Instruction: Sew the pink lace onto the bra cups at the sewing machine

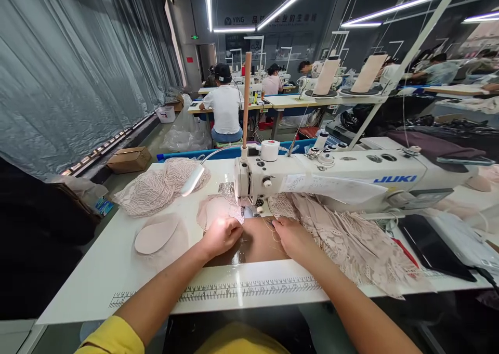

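Note:
My left hand (223, 235) is closed in a pinch at the edge of a beige fabric piece (216, 212), just left of the needle area of the white sewing machine (312, 174). The fingertips partly hide that edge. To the right of the needle, my right hand (293, 235) is closed around a small dark-tipped tool (270, 221), mostly covered by the fingers. Thin yellowish thread (276, 234) loops beside it. Between the hands lies a smooth brown surface (259, 239). Gathered beige lace (343, 234) is spread beyond my right hand.
Stacked lace pieces (156, 185) and a round beige pad (155, 237) on sheer fabric lie at left. A lamp (193, 181) leans over the table. A ruler strip (249, 289) runs along the front; a black tablet-like device (432, 245) rests right. People sit at machines behind.

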Available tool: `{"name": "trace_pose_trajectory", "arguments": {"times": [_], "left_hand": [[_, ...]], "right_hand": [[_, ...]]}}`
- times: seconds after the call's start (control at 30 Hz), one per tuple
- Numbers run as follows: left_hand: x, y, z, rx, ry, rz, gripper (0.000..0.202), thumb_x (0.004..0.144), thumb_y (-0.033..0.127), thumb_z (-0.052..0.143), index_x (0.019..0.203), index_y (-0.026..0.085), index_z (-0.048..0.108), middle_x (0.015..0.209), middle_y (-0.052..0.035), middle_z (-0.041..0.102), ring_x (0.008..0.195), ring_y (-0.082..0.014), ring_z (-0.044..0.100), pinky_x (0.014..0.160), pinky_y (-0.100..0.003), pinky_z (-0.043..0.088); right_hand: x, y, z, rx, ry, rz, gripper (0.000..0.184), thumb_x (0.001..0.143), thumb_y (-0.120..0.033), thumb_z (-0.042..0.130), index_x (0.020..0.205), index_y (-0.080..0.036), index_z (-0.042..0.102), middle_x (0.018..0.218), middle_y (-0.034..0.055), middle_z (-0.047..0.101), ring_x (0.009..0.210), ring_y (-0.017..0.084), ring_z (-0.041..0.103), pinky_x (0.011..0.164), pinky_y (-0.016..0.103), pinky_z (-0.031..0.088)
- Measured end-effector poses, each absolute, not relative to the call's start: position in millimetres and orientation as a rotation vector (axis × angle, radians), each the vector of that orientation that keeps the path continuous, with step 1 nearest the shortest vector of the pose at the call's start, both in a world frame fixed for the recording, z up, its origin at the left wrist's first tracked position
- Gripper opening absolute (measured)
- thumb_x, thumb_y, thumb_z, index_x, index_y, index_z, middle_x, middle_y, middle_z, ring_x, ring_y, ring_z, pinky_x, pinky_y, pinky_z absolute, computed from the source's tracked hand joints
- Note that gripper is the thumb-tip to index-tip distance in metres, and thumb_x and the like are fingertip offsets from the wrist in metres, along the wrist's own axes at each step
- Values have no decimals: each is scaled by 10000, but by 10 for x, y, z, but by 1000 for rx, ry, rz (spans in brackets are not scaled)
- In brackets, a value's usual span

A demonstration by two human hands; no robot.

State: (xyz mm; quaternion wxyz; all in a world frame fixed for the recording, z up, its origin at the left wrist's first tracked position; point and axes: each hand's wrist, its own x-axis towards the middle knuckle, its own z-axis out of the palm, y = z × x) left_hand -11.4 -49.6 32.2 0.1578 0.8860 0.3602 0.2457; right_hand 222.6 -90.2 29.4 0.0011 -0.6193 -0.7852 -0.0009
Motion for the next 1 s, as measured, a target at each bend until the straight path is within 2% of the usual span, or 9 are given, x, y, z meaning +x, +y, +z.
{"name": "trace_pose_trajectory", "arguments": {"times": [0.2, 0.37, 0.47, 0.57, 0.63, 0.7, 0.77, 0.87, 1.0], "left_hand": [[-163, -778, 380, 2134, 1011, 508, 206, 830, 238, 524, 670, 148, 620, 598, 8, 606, 539, -91, 506, 510, -189, 359], [-251, -762, 261, 1902, 1013, 562, 209, 812, 286, 567, 723, 126, 668, 628, -7, 624, 538, -87, 498, 515, -188, 373], [-269, -750, 211, 1808, 1005, 564, 233, 818, 303, 571, 712, 118, 664, 628, -9, 607, 514, -75, 457, 493, -187, 352], [-247, -758, 199, 1686, 1000, 581, 225, 807, 318, 599, 736, 116, 669, 617, -9, 594, 518, -80, 462, 484, -188, 355], [-224, -763, 195, 1601, 969, 588, 225, 802, 329, 615, 767, 115, 675, 592, -2, 576, 509, -80, 461, 473, -186, 354], [-208, -766, 190, 1546, 933, 606, 234, 802, 342, 626, 782, 115, 679, 581, 4, 563, 505, -75, 453, 470, -181, 351], [-201, -768, 192, 1528, 910, 640, 240, 805, 348, 633, 780, 115, 682, 598, 2, 568, 523, -72, 458, 485, -176, 361], [-205, -772, 209, 1524, 884, 686, 237, 810, 344, 635, 788, 116, 693, 643, -8, 604, 564, -75, 489, 522, -173, 389], [-206, -774, 236, 1522, 868, 704, 248, 815, 350, 628, 819, 116, 710, 618, -1, 605, 535, -68, 473, 499, -169, 368]], "right_hand": [[2292, -976, 358, -2037, -2422, -25, 276, 865, -84, 395, 983, -106, 643, 832, 143, 671, 756, 235, 632, 631, 298, 394], [2495, -1374, 401, -1971, -2086, -4, 304, 922, -273, 362, 1056, -137, 599, 883, 122, 686, 799, 245, 641, 648, 306, 426], [2565, -1629, 395, -1819, -1862, 352, 346, 927, -390, 383, 1122, -169, 565, 881, 78, 673, 763, 206, 630, 639, 285, 445], [2432, -1790, 344, -1605, -1730, 947, 404, 944, -423, 371, 1249, -192, 500, 803, 19, 618, 584, 127, 540, 559, 246, 424], [2236, -1816, 305, -1466, -1672, 1248, 428, 948, -439, 367, 1291, -207, 476, 838, 16, 592, 588, 108, 497, 546, 232, 408], [2015, -1779, 273, -1408, -1603, 1404, 414, 950, -473, 346, 1195, -208, 550, 805, 9, 558, 597, 103, 461, 535, 224, 385], [1823, -1702, 255, -1388, -1516, 1496, 434, 932, -528, 346, 952, -186, 612, 685, -15, 488, 541, 91, 390, 488, 216, 335], [1640, -1580, 258, -1353, -1316, 1622, 459, 869, -597, 419, 721, -180, 542, 543, -59, 341, 469, 74, 276, 426, 200, 251], [1533, -1497, 294, -1250, -963, 1673, 379, 772, -532, 605, 892, -172, 620, 691, -28, 438, 511, 58, 292, 401, 169, 217]]}}
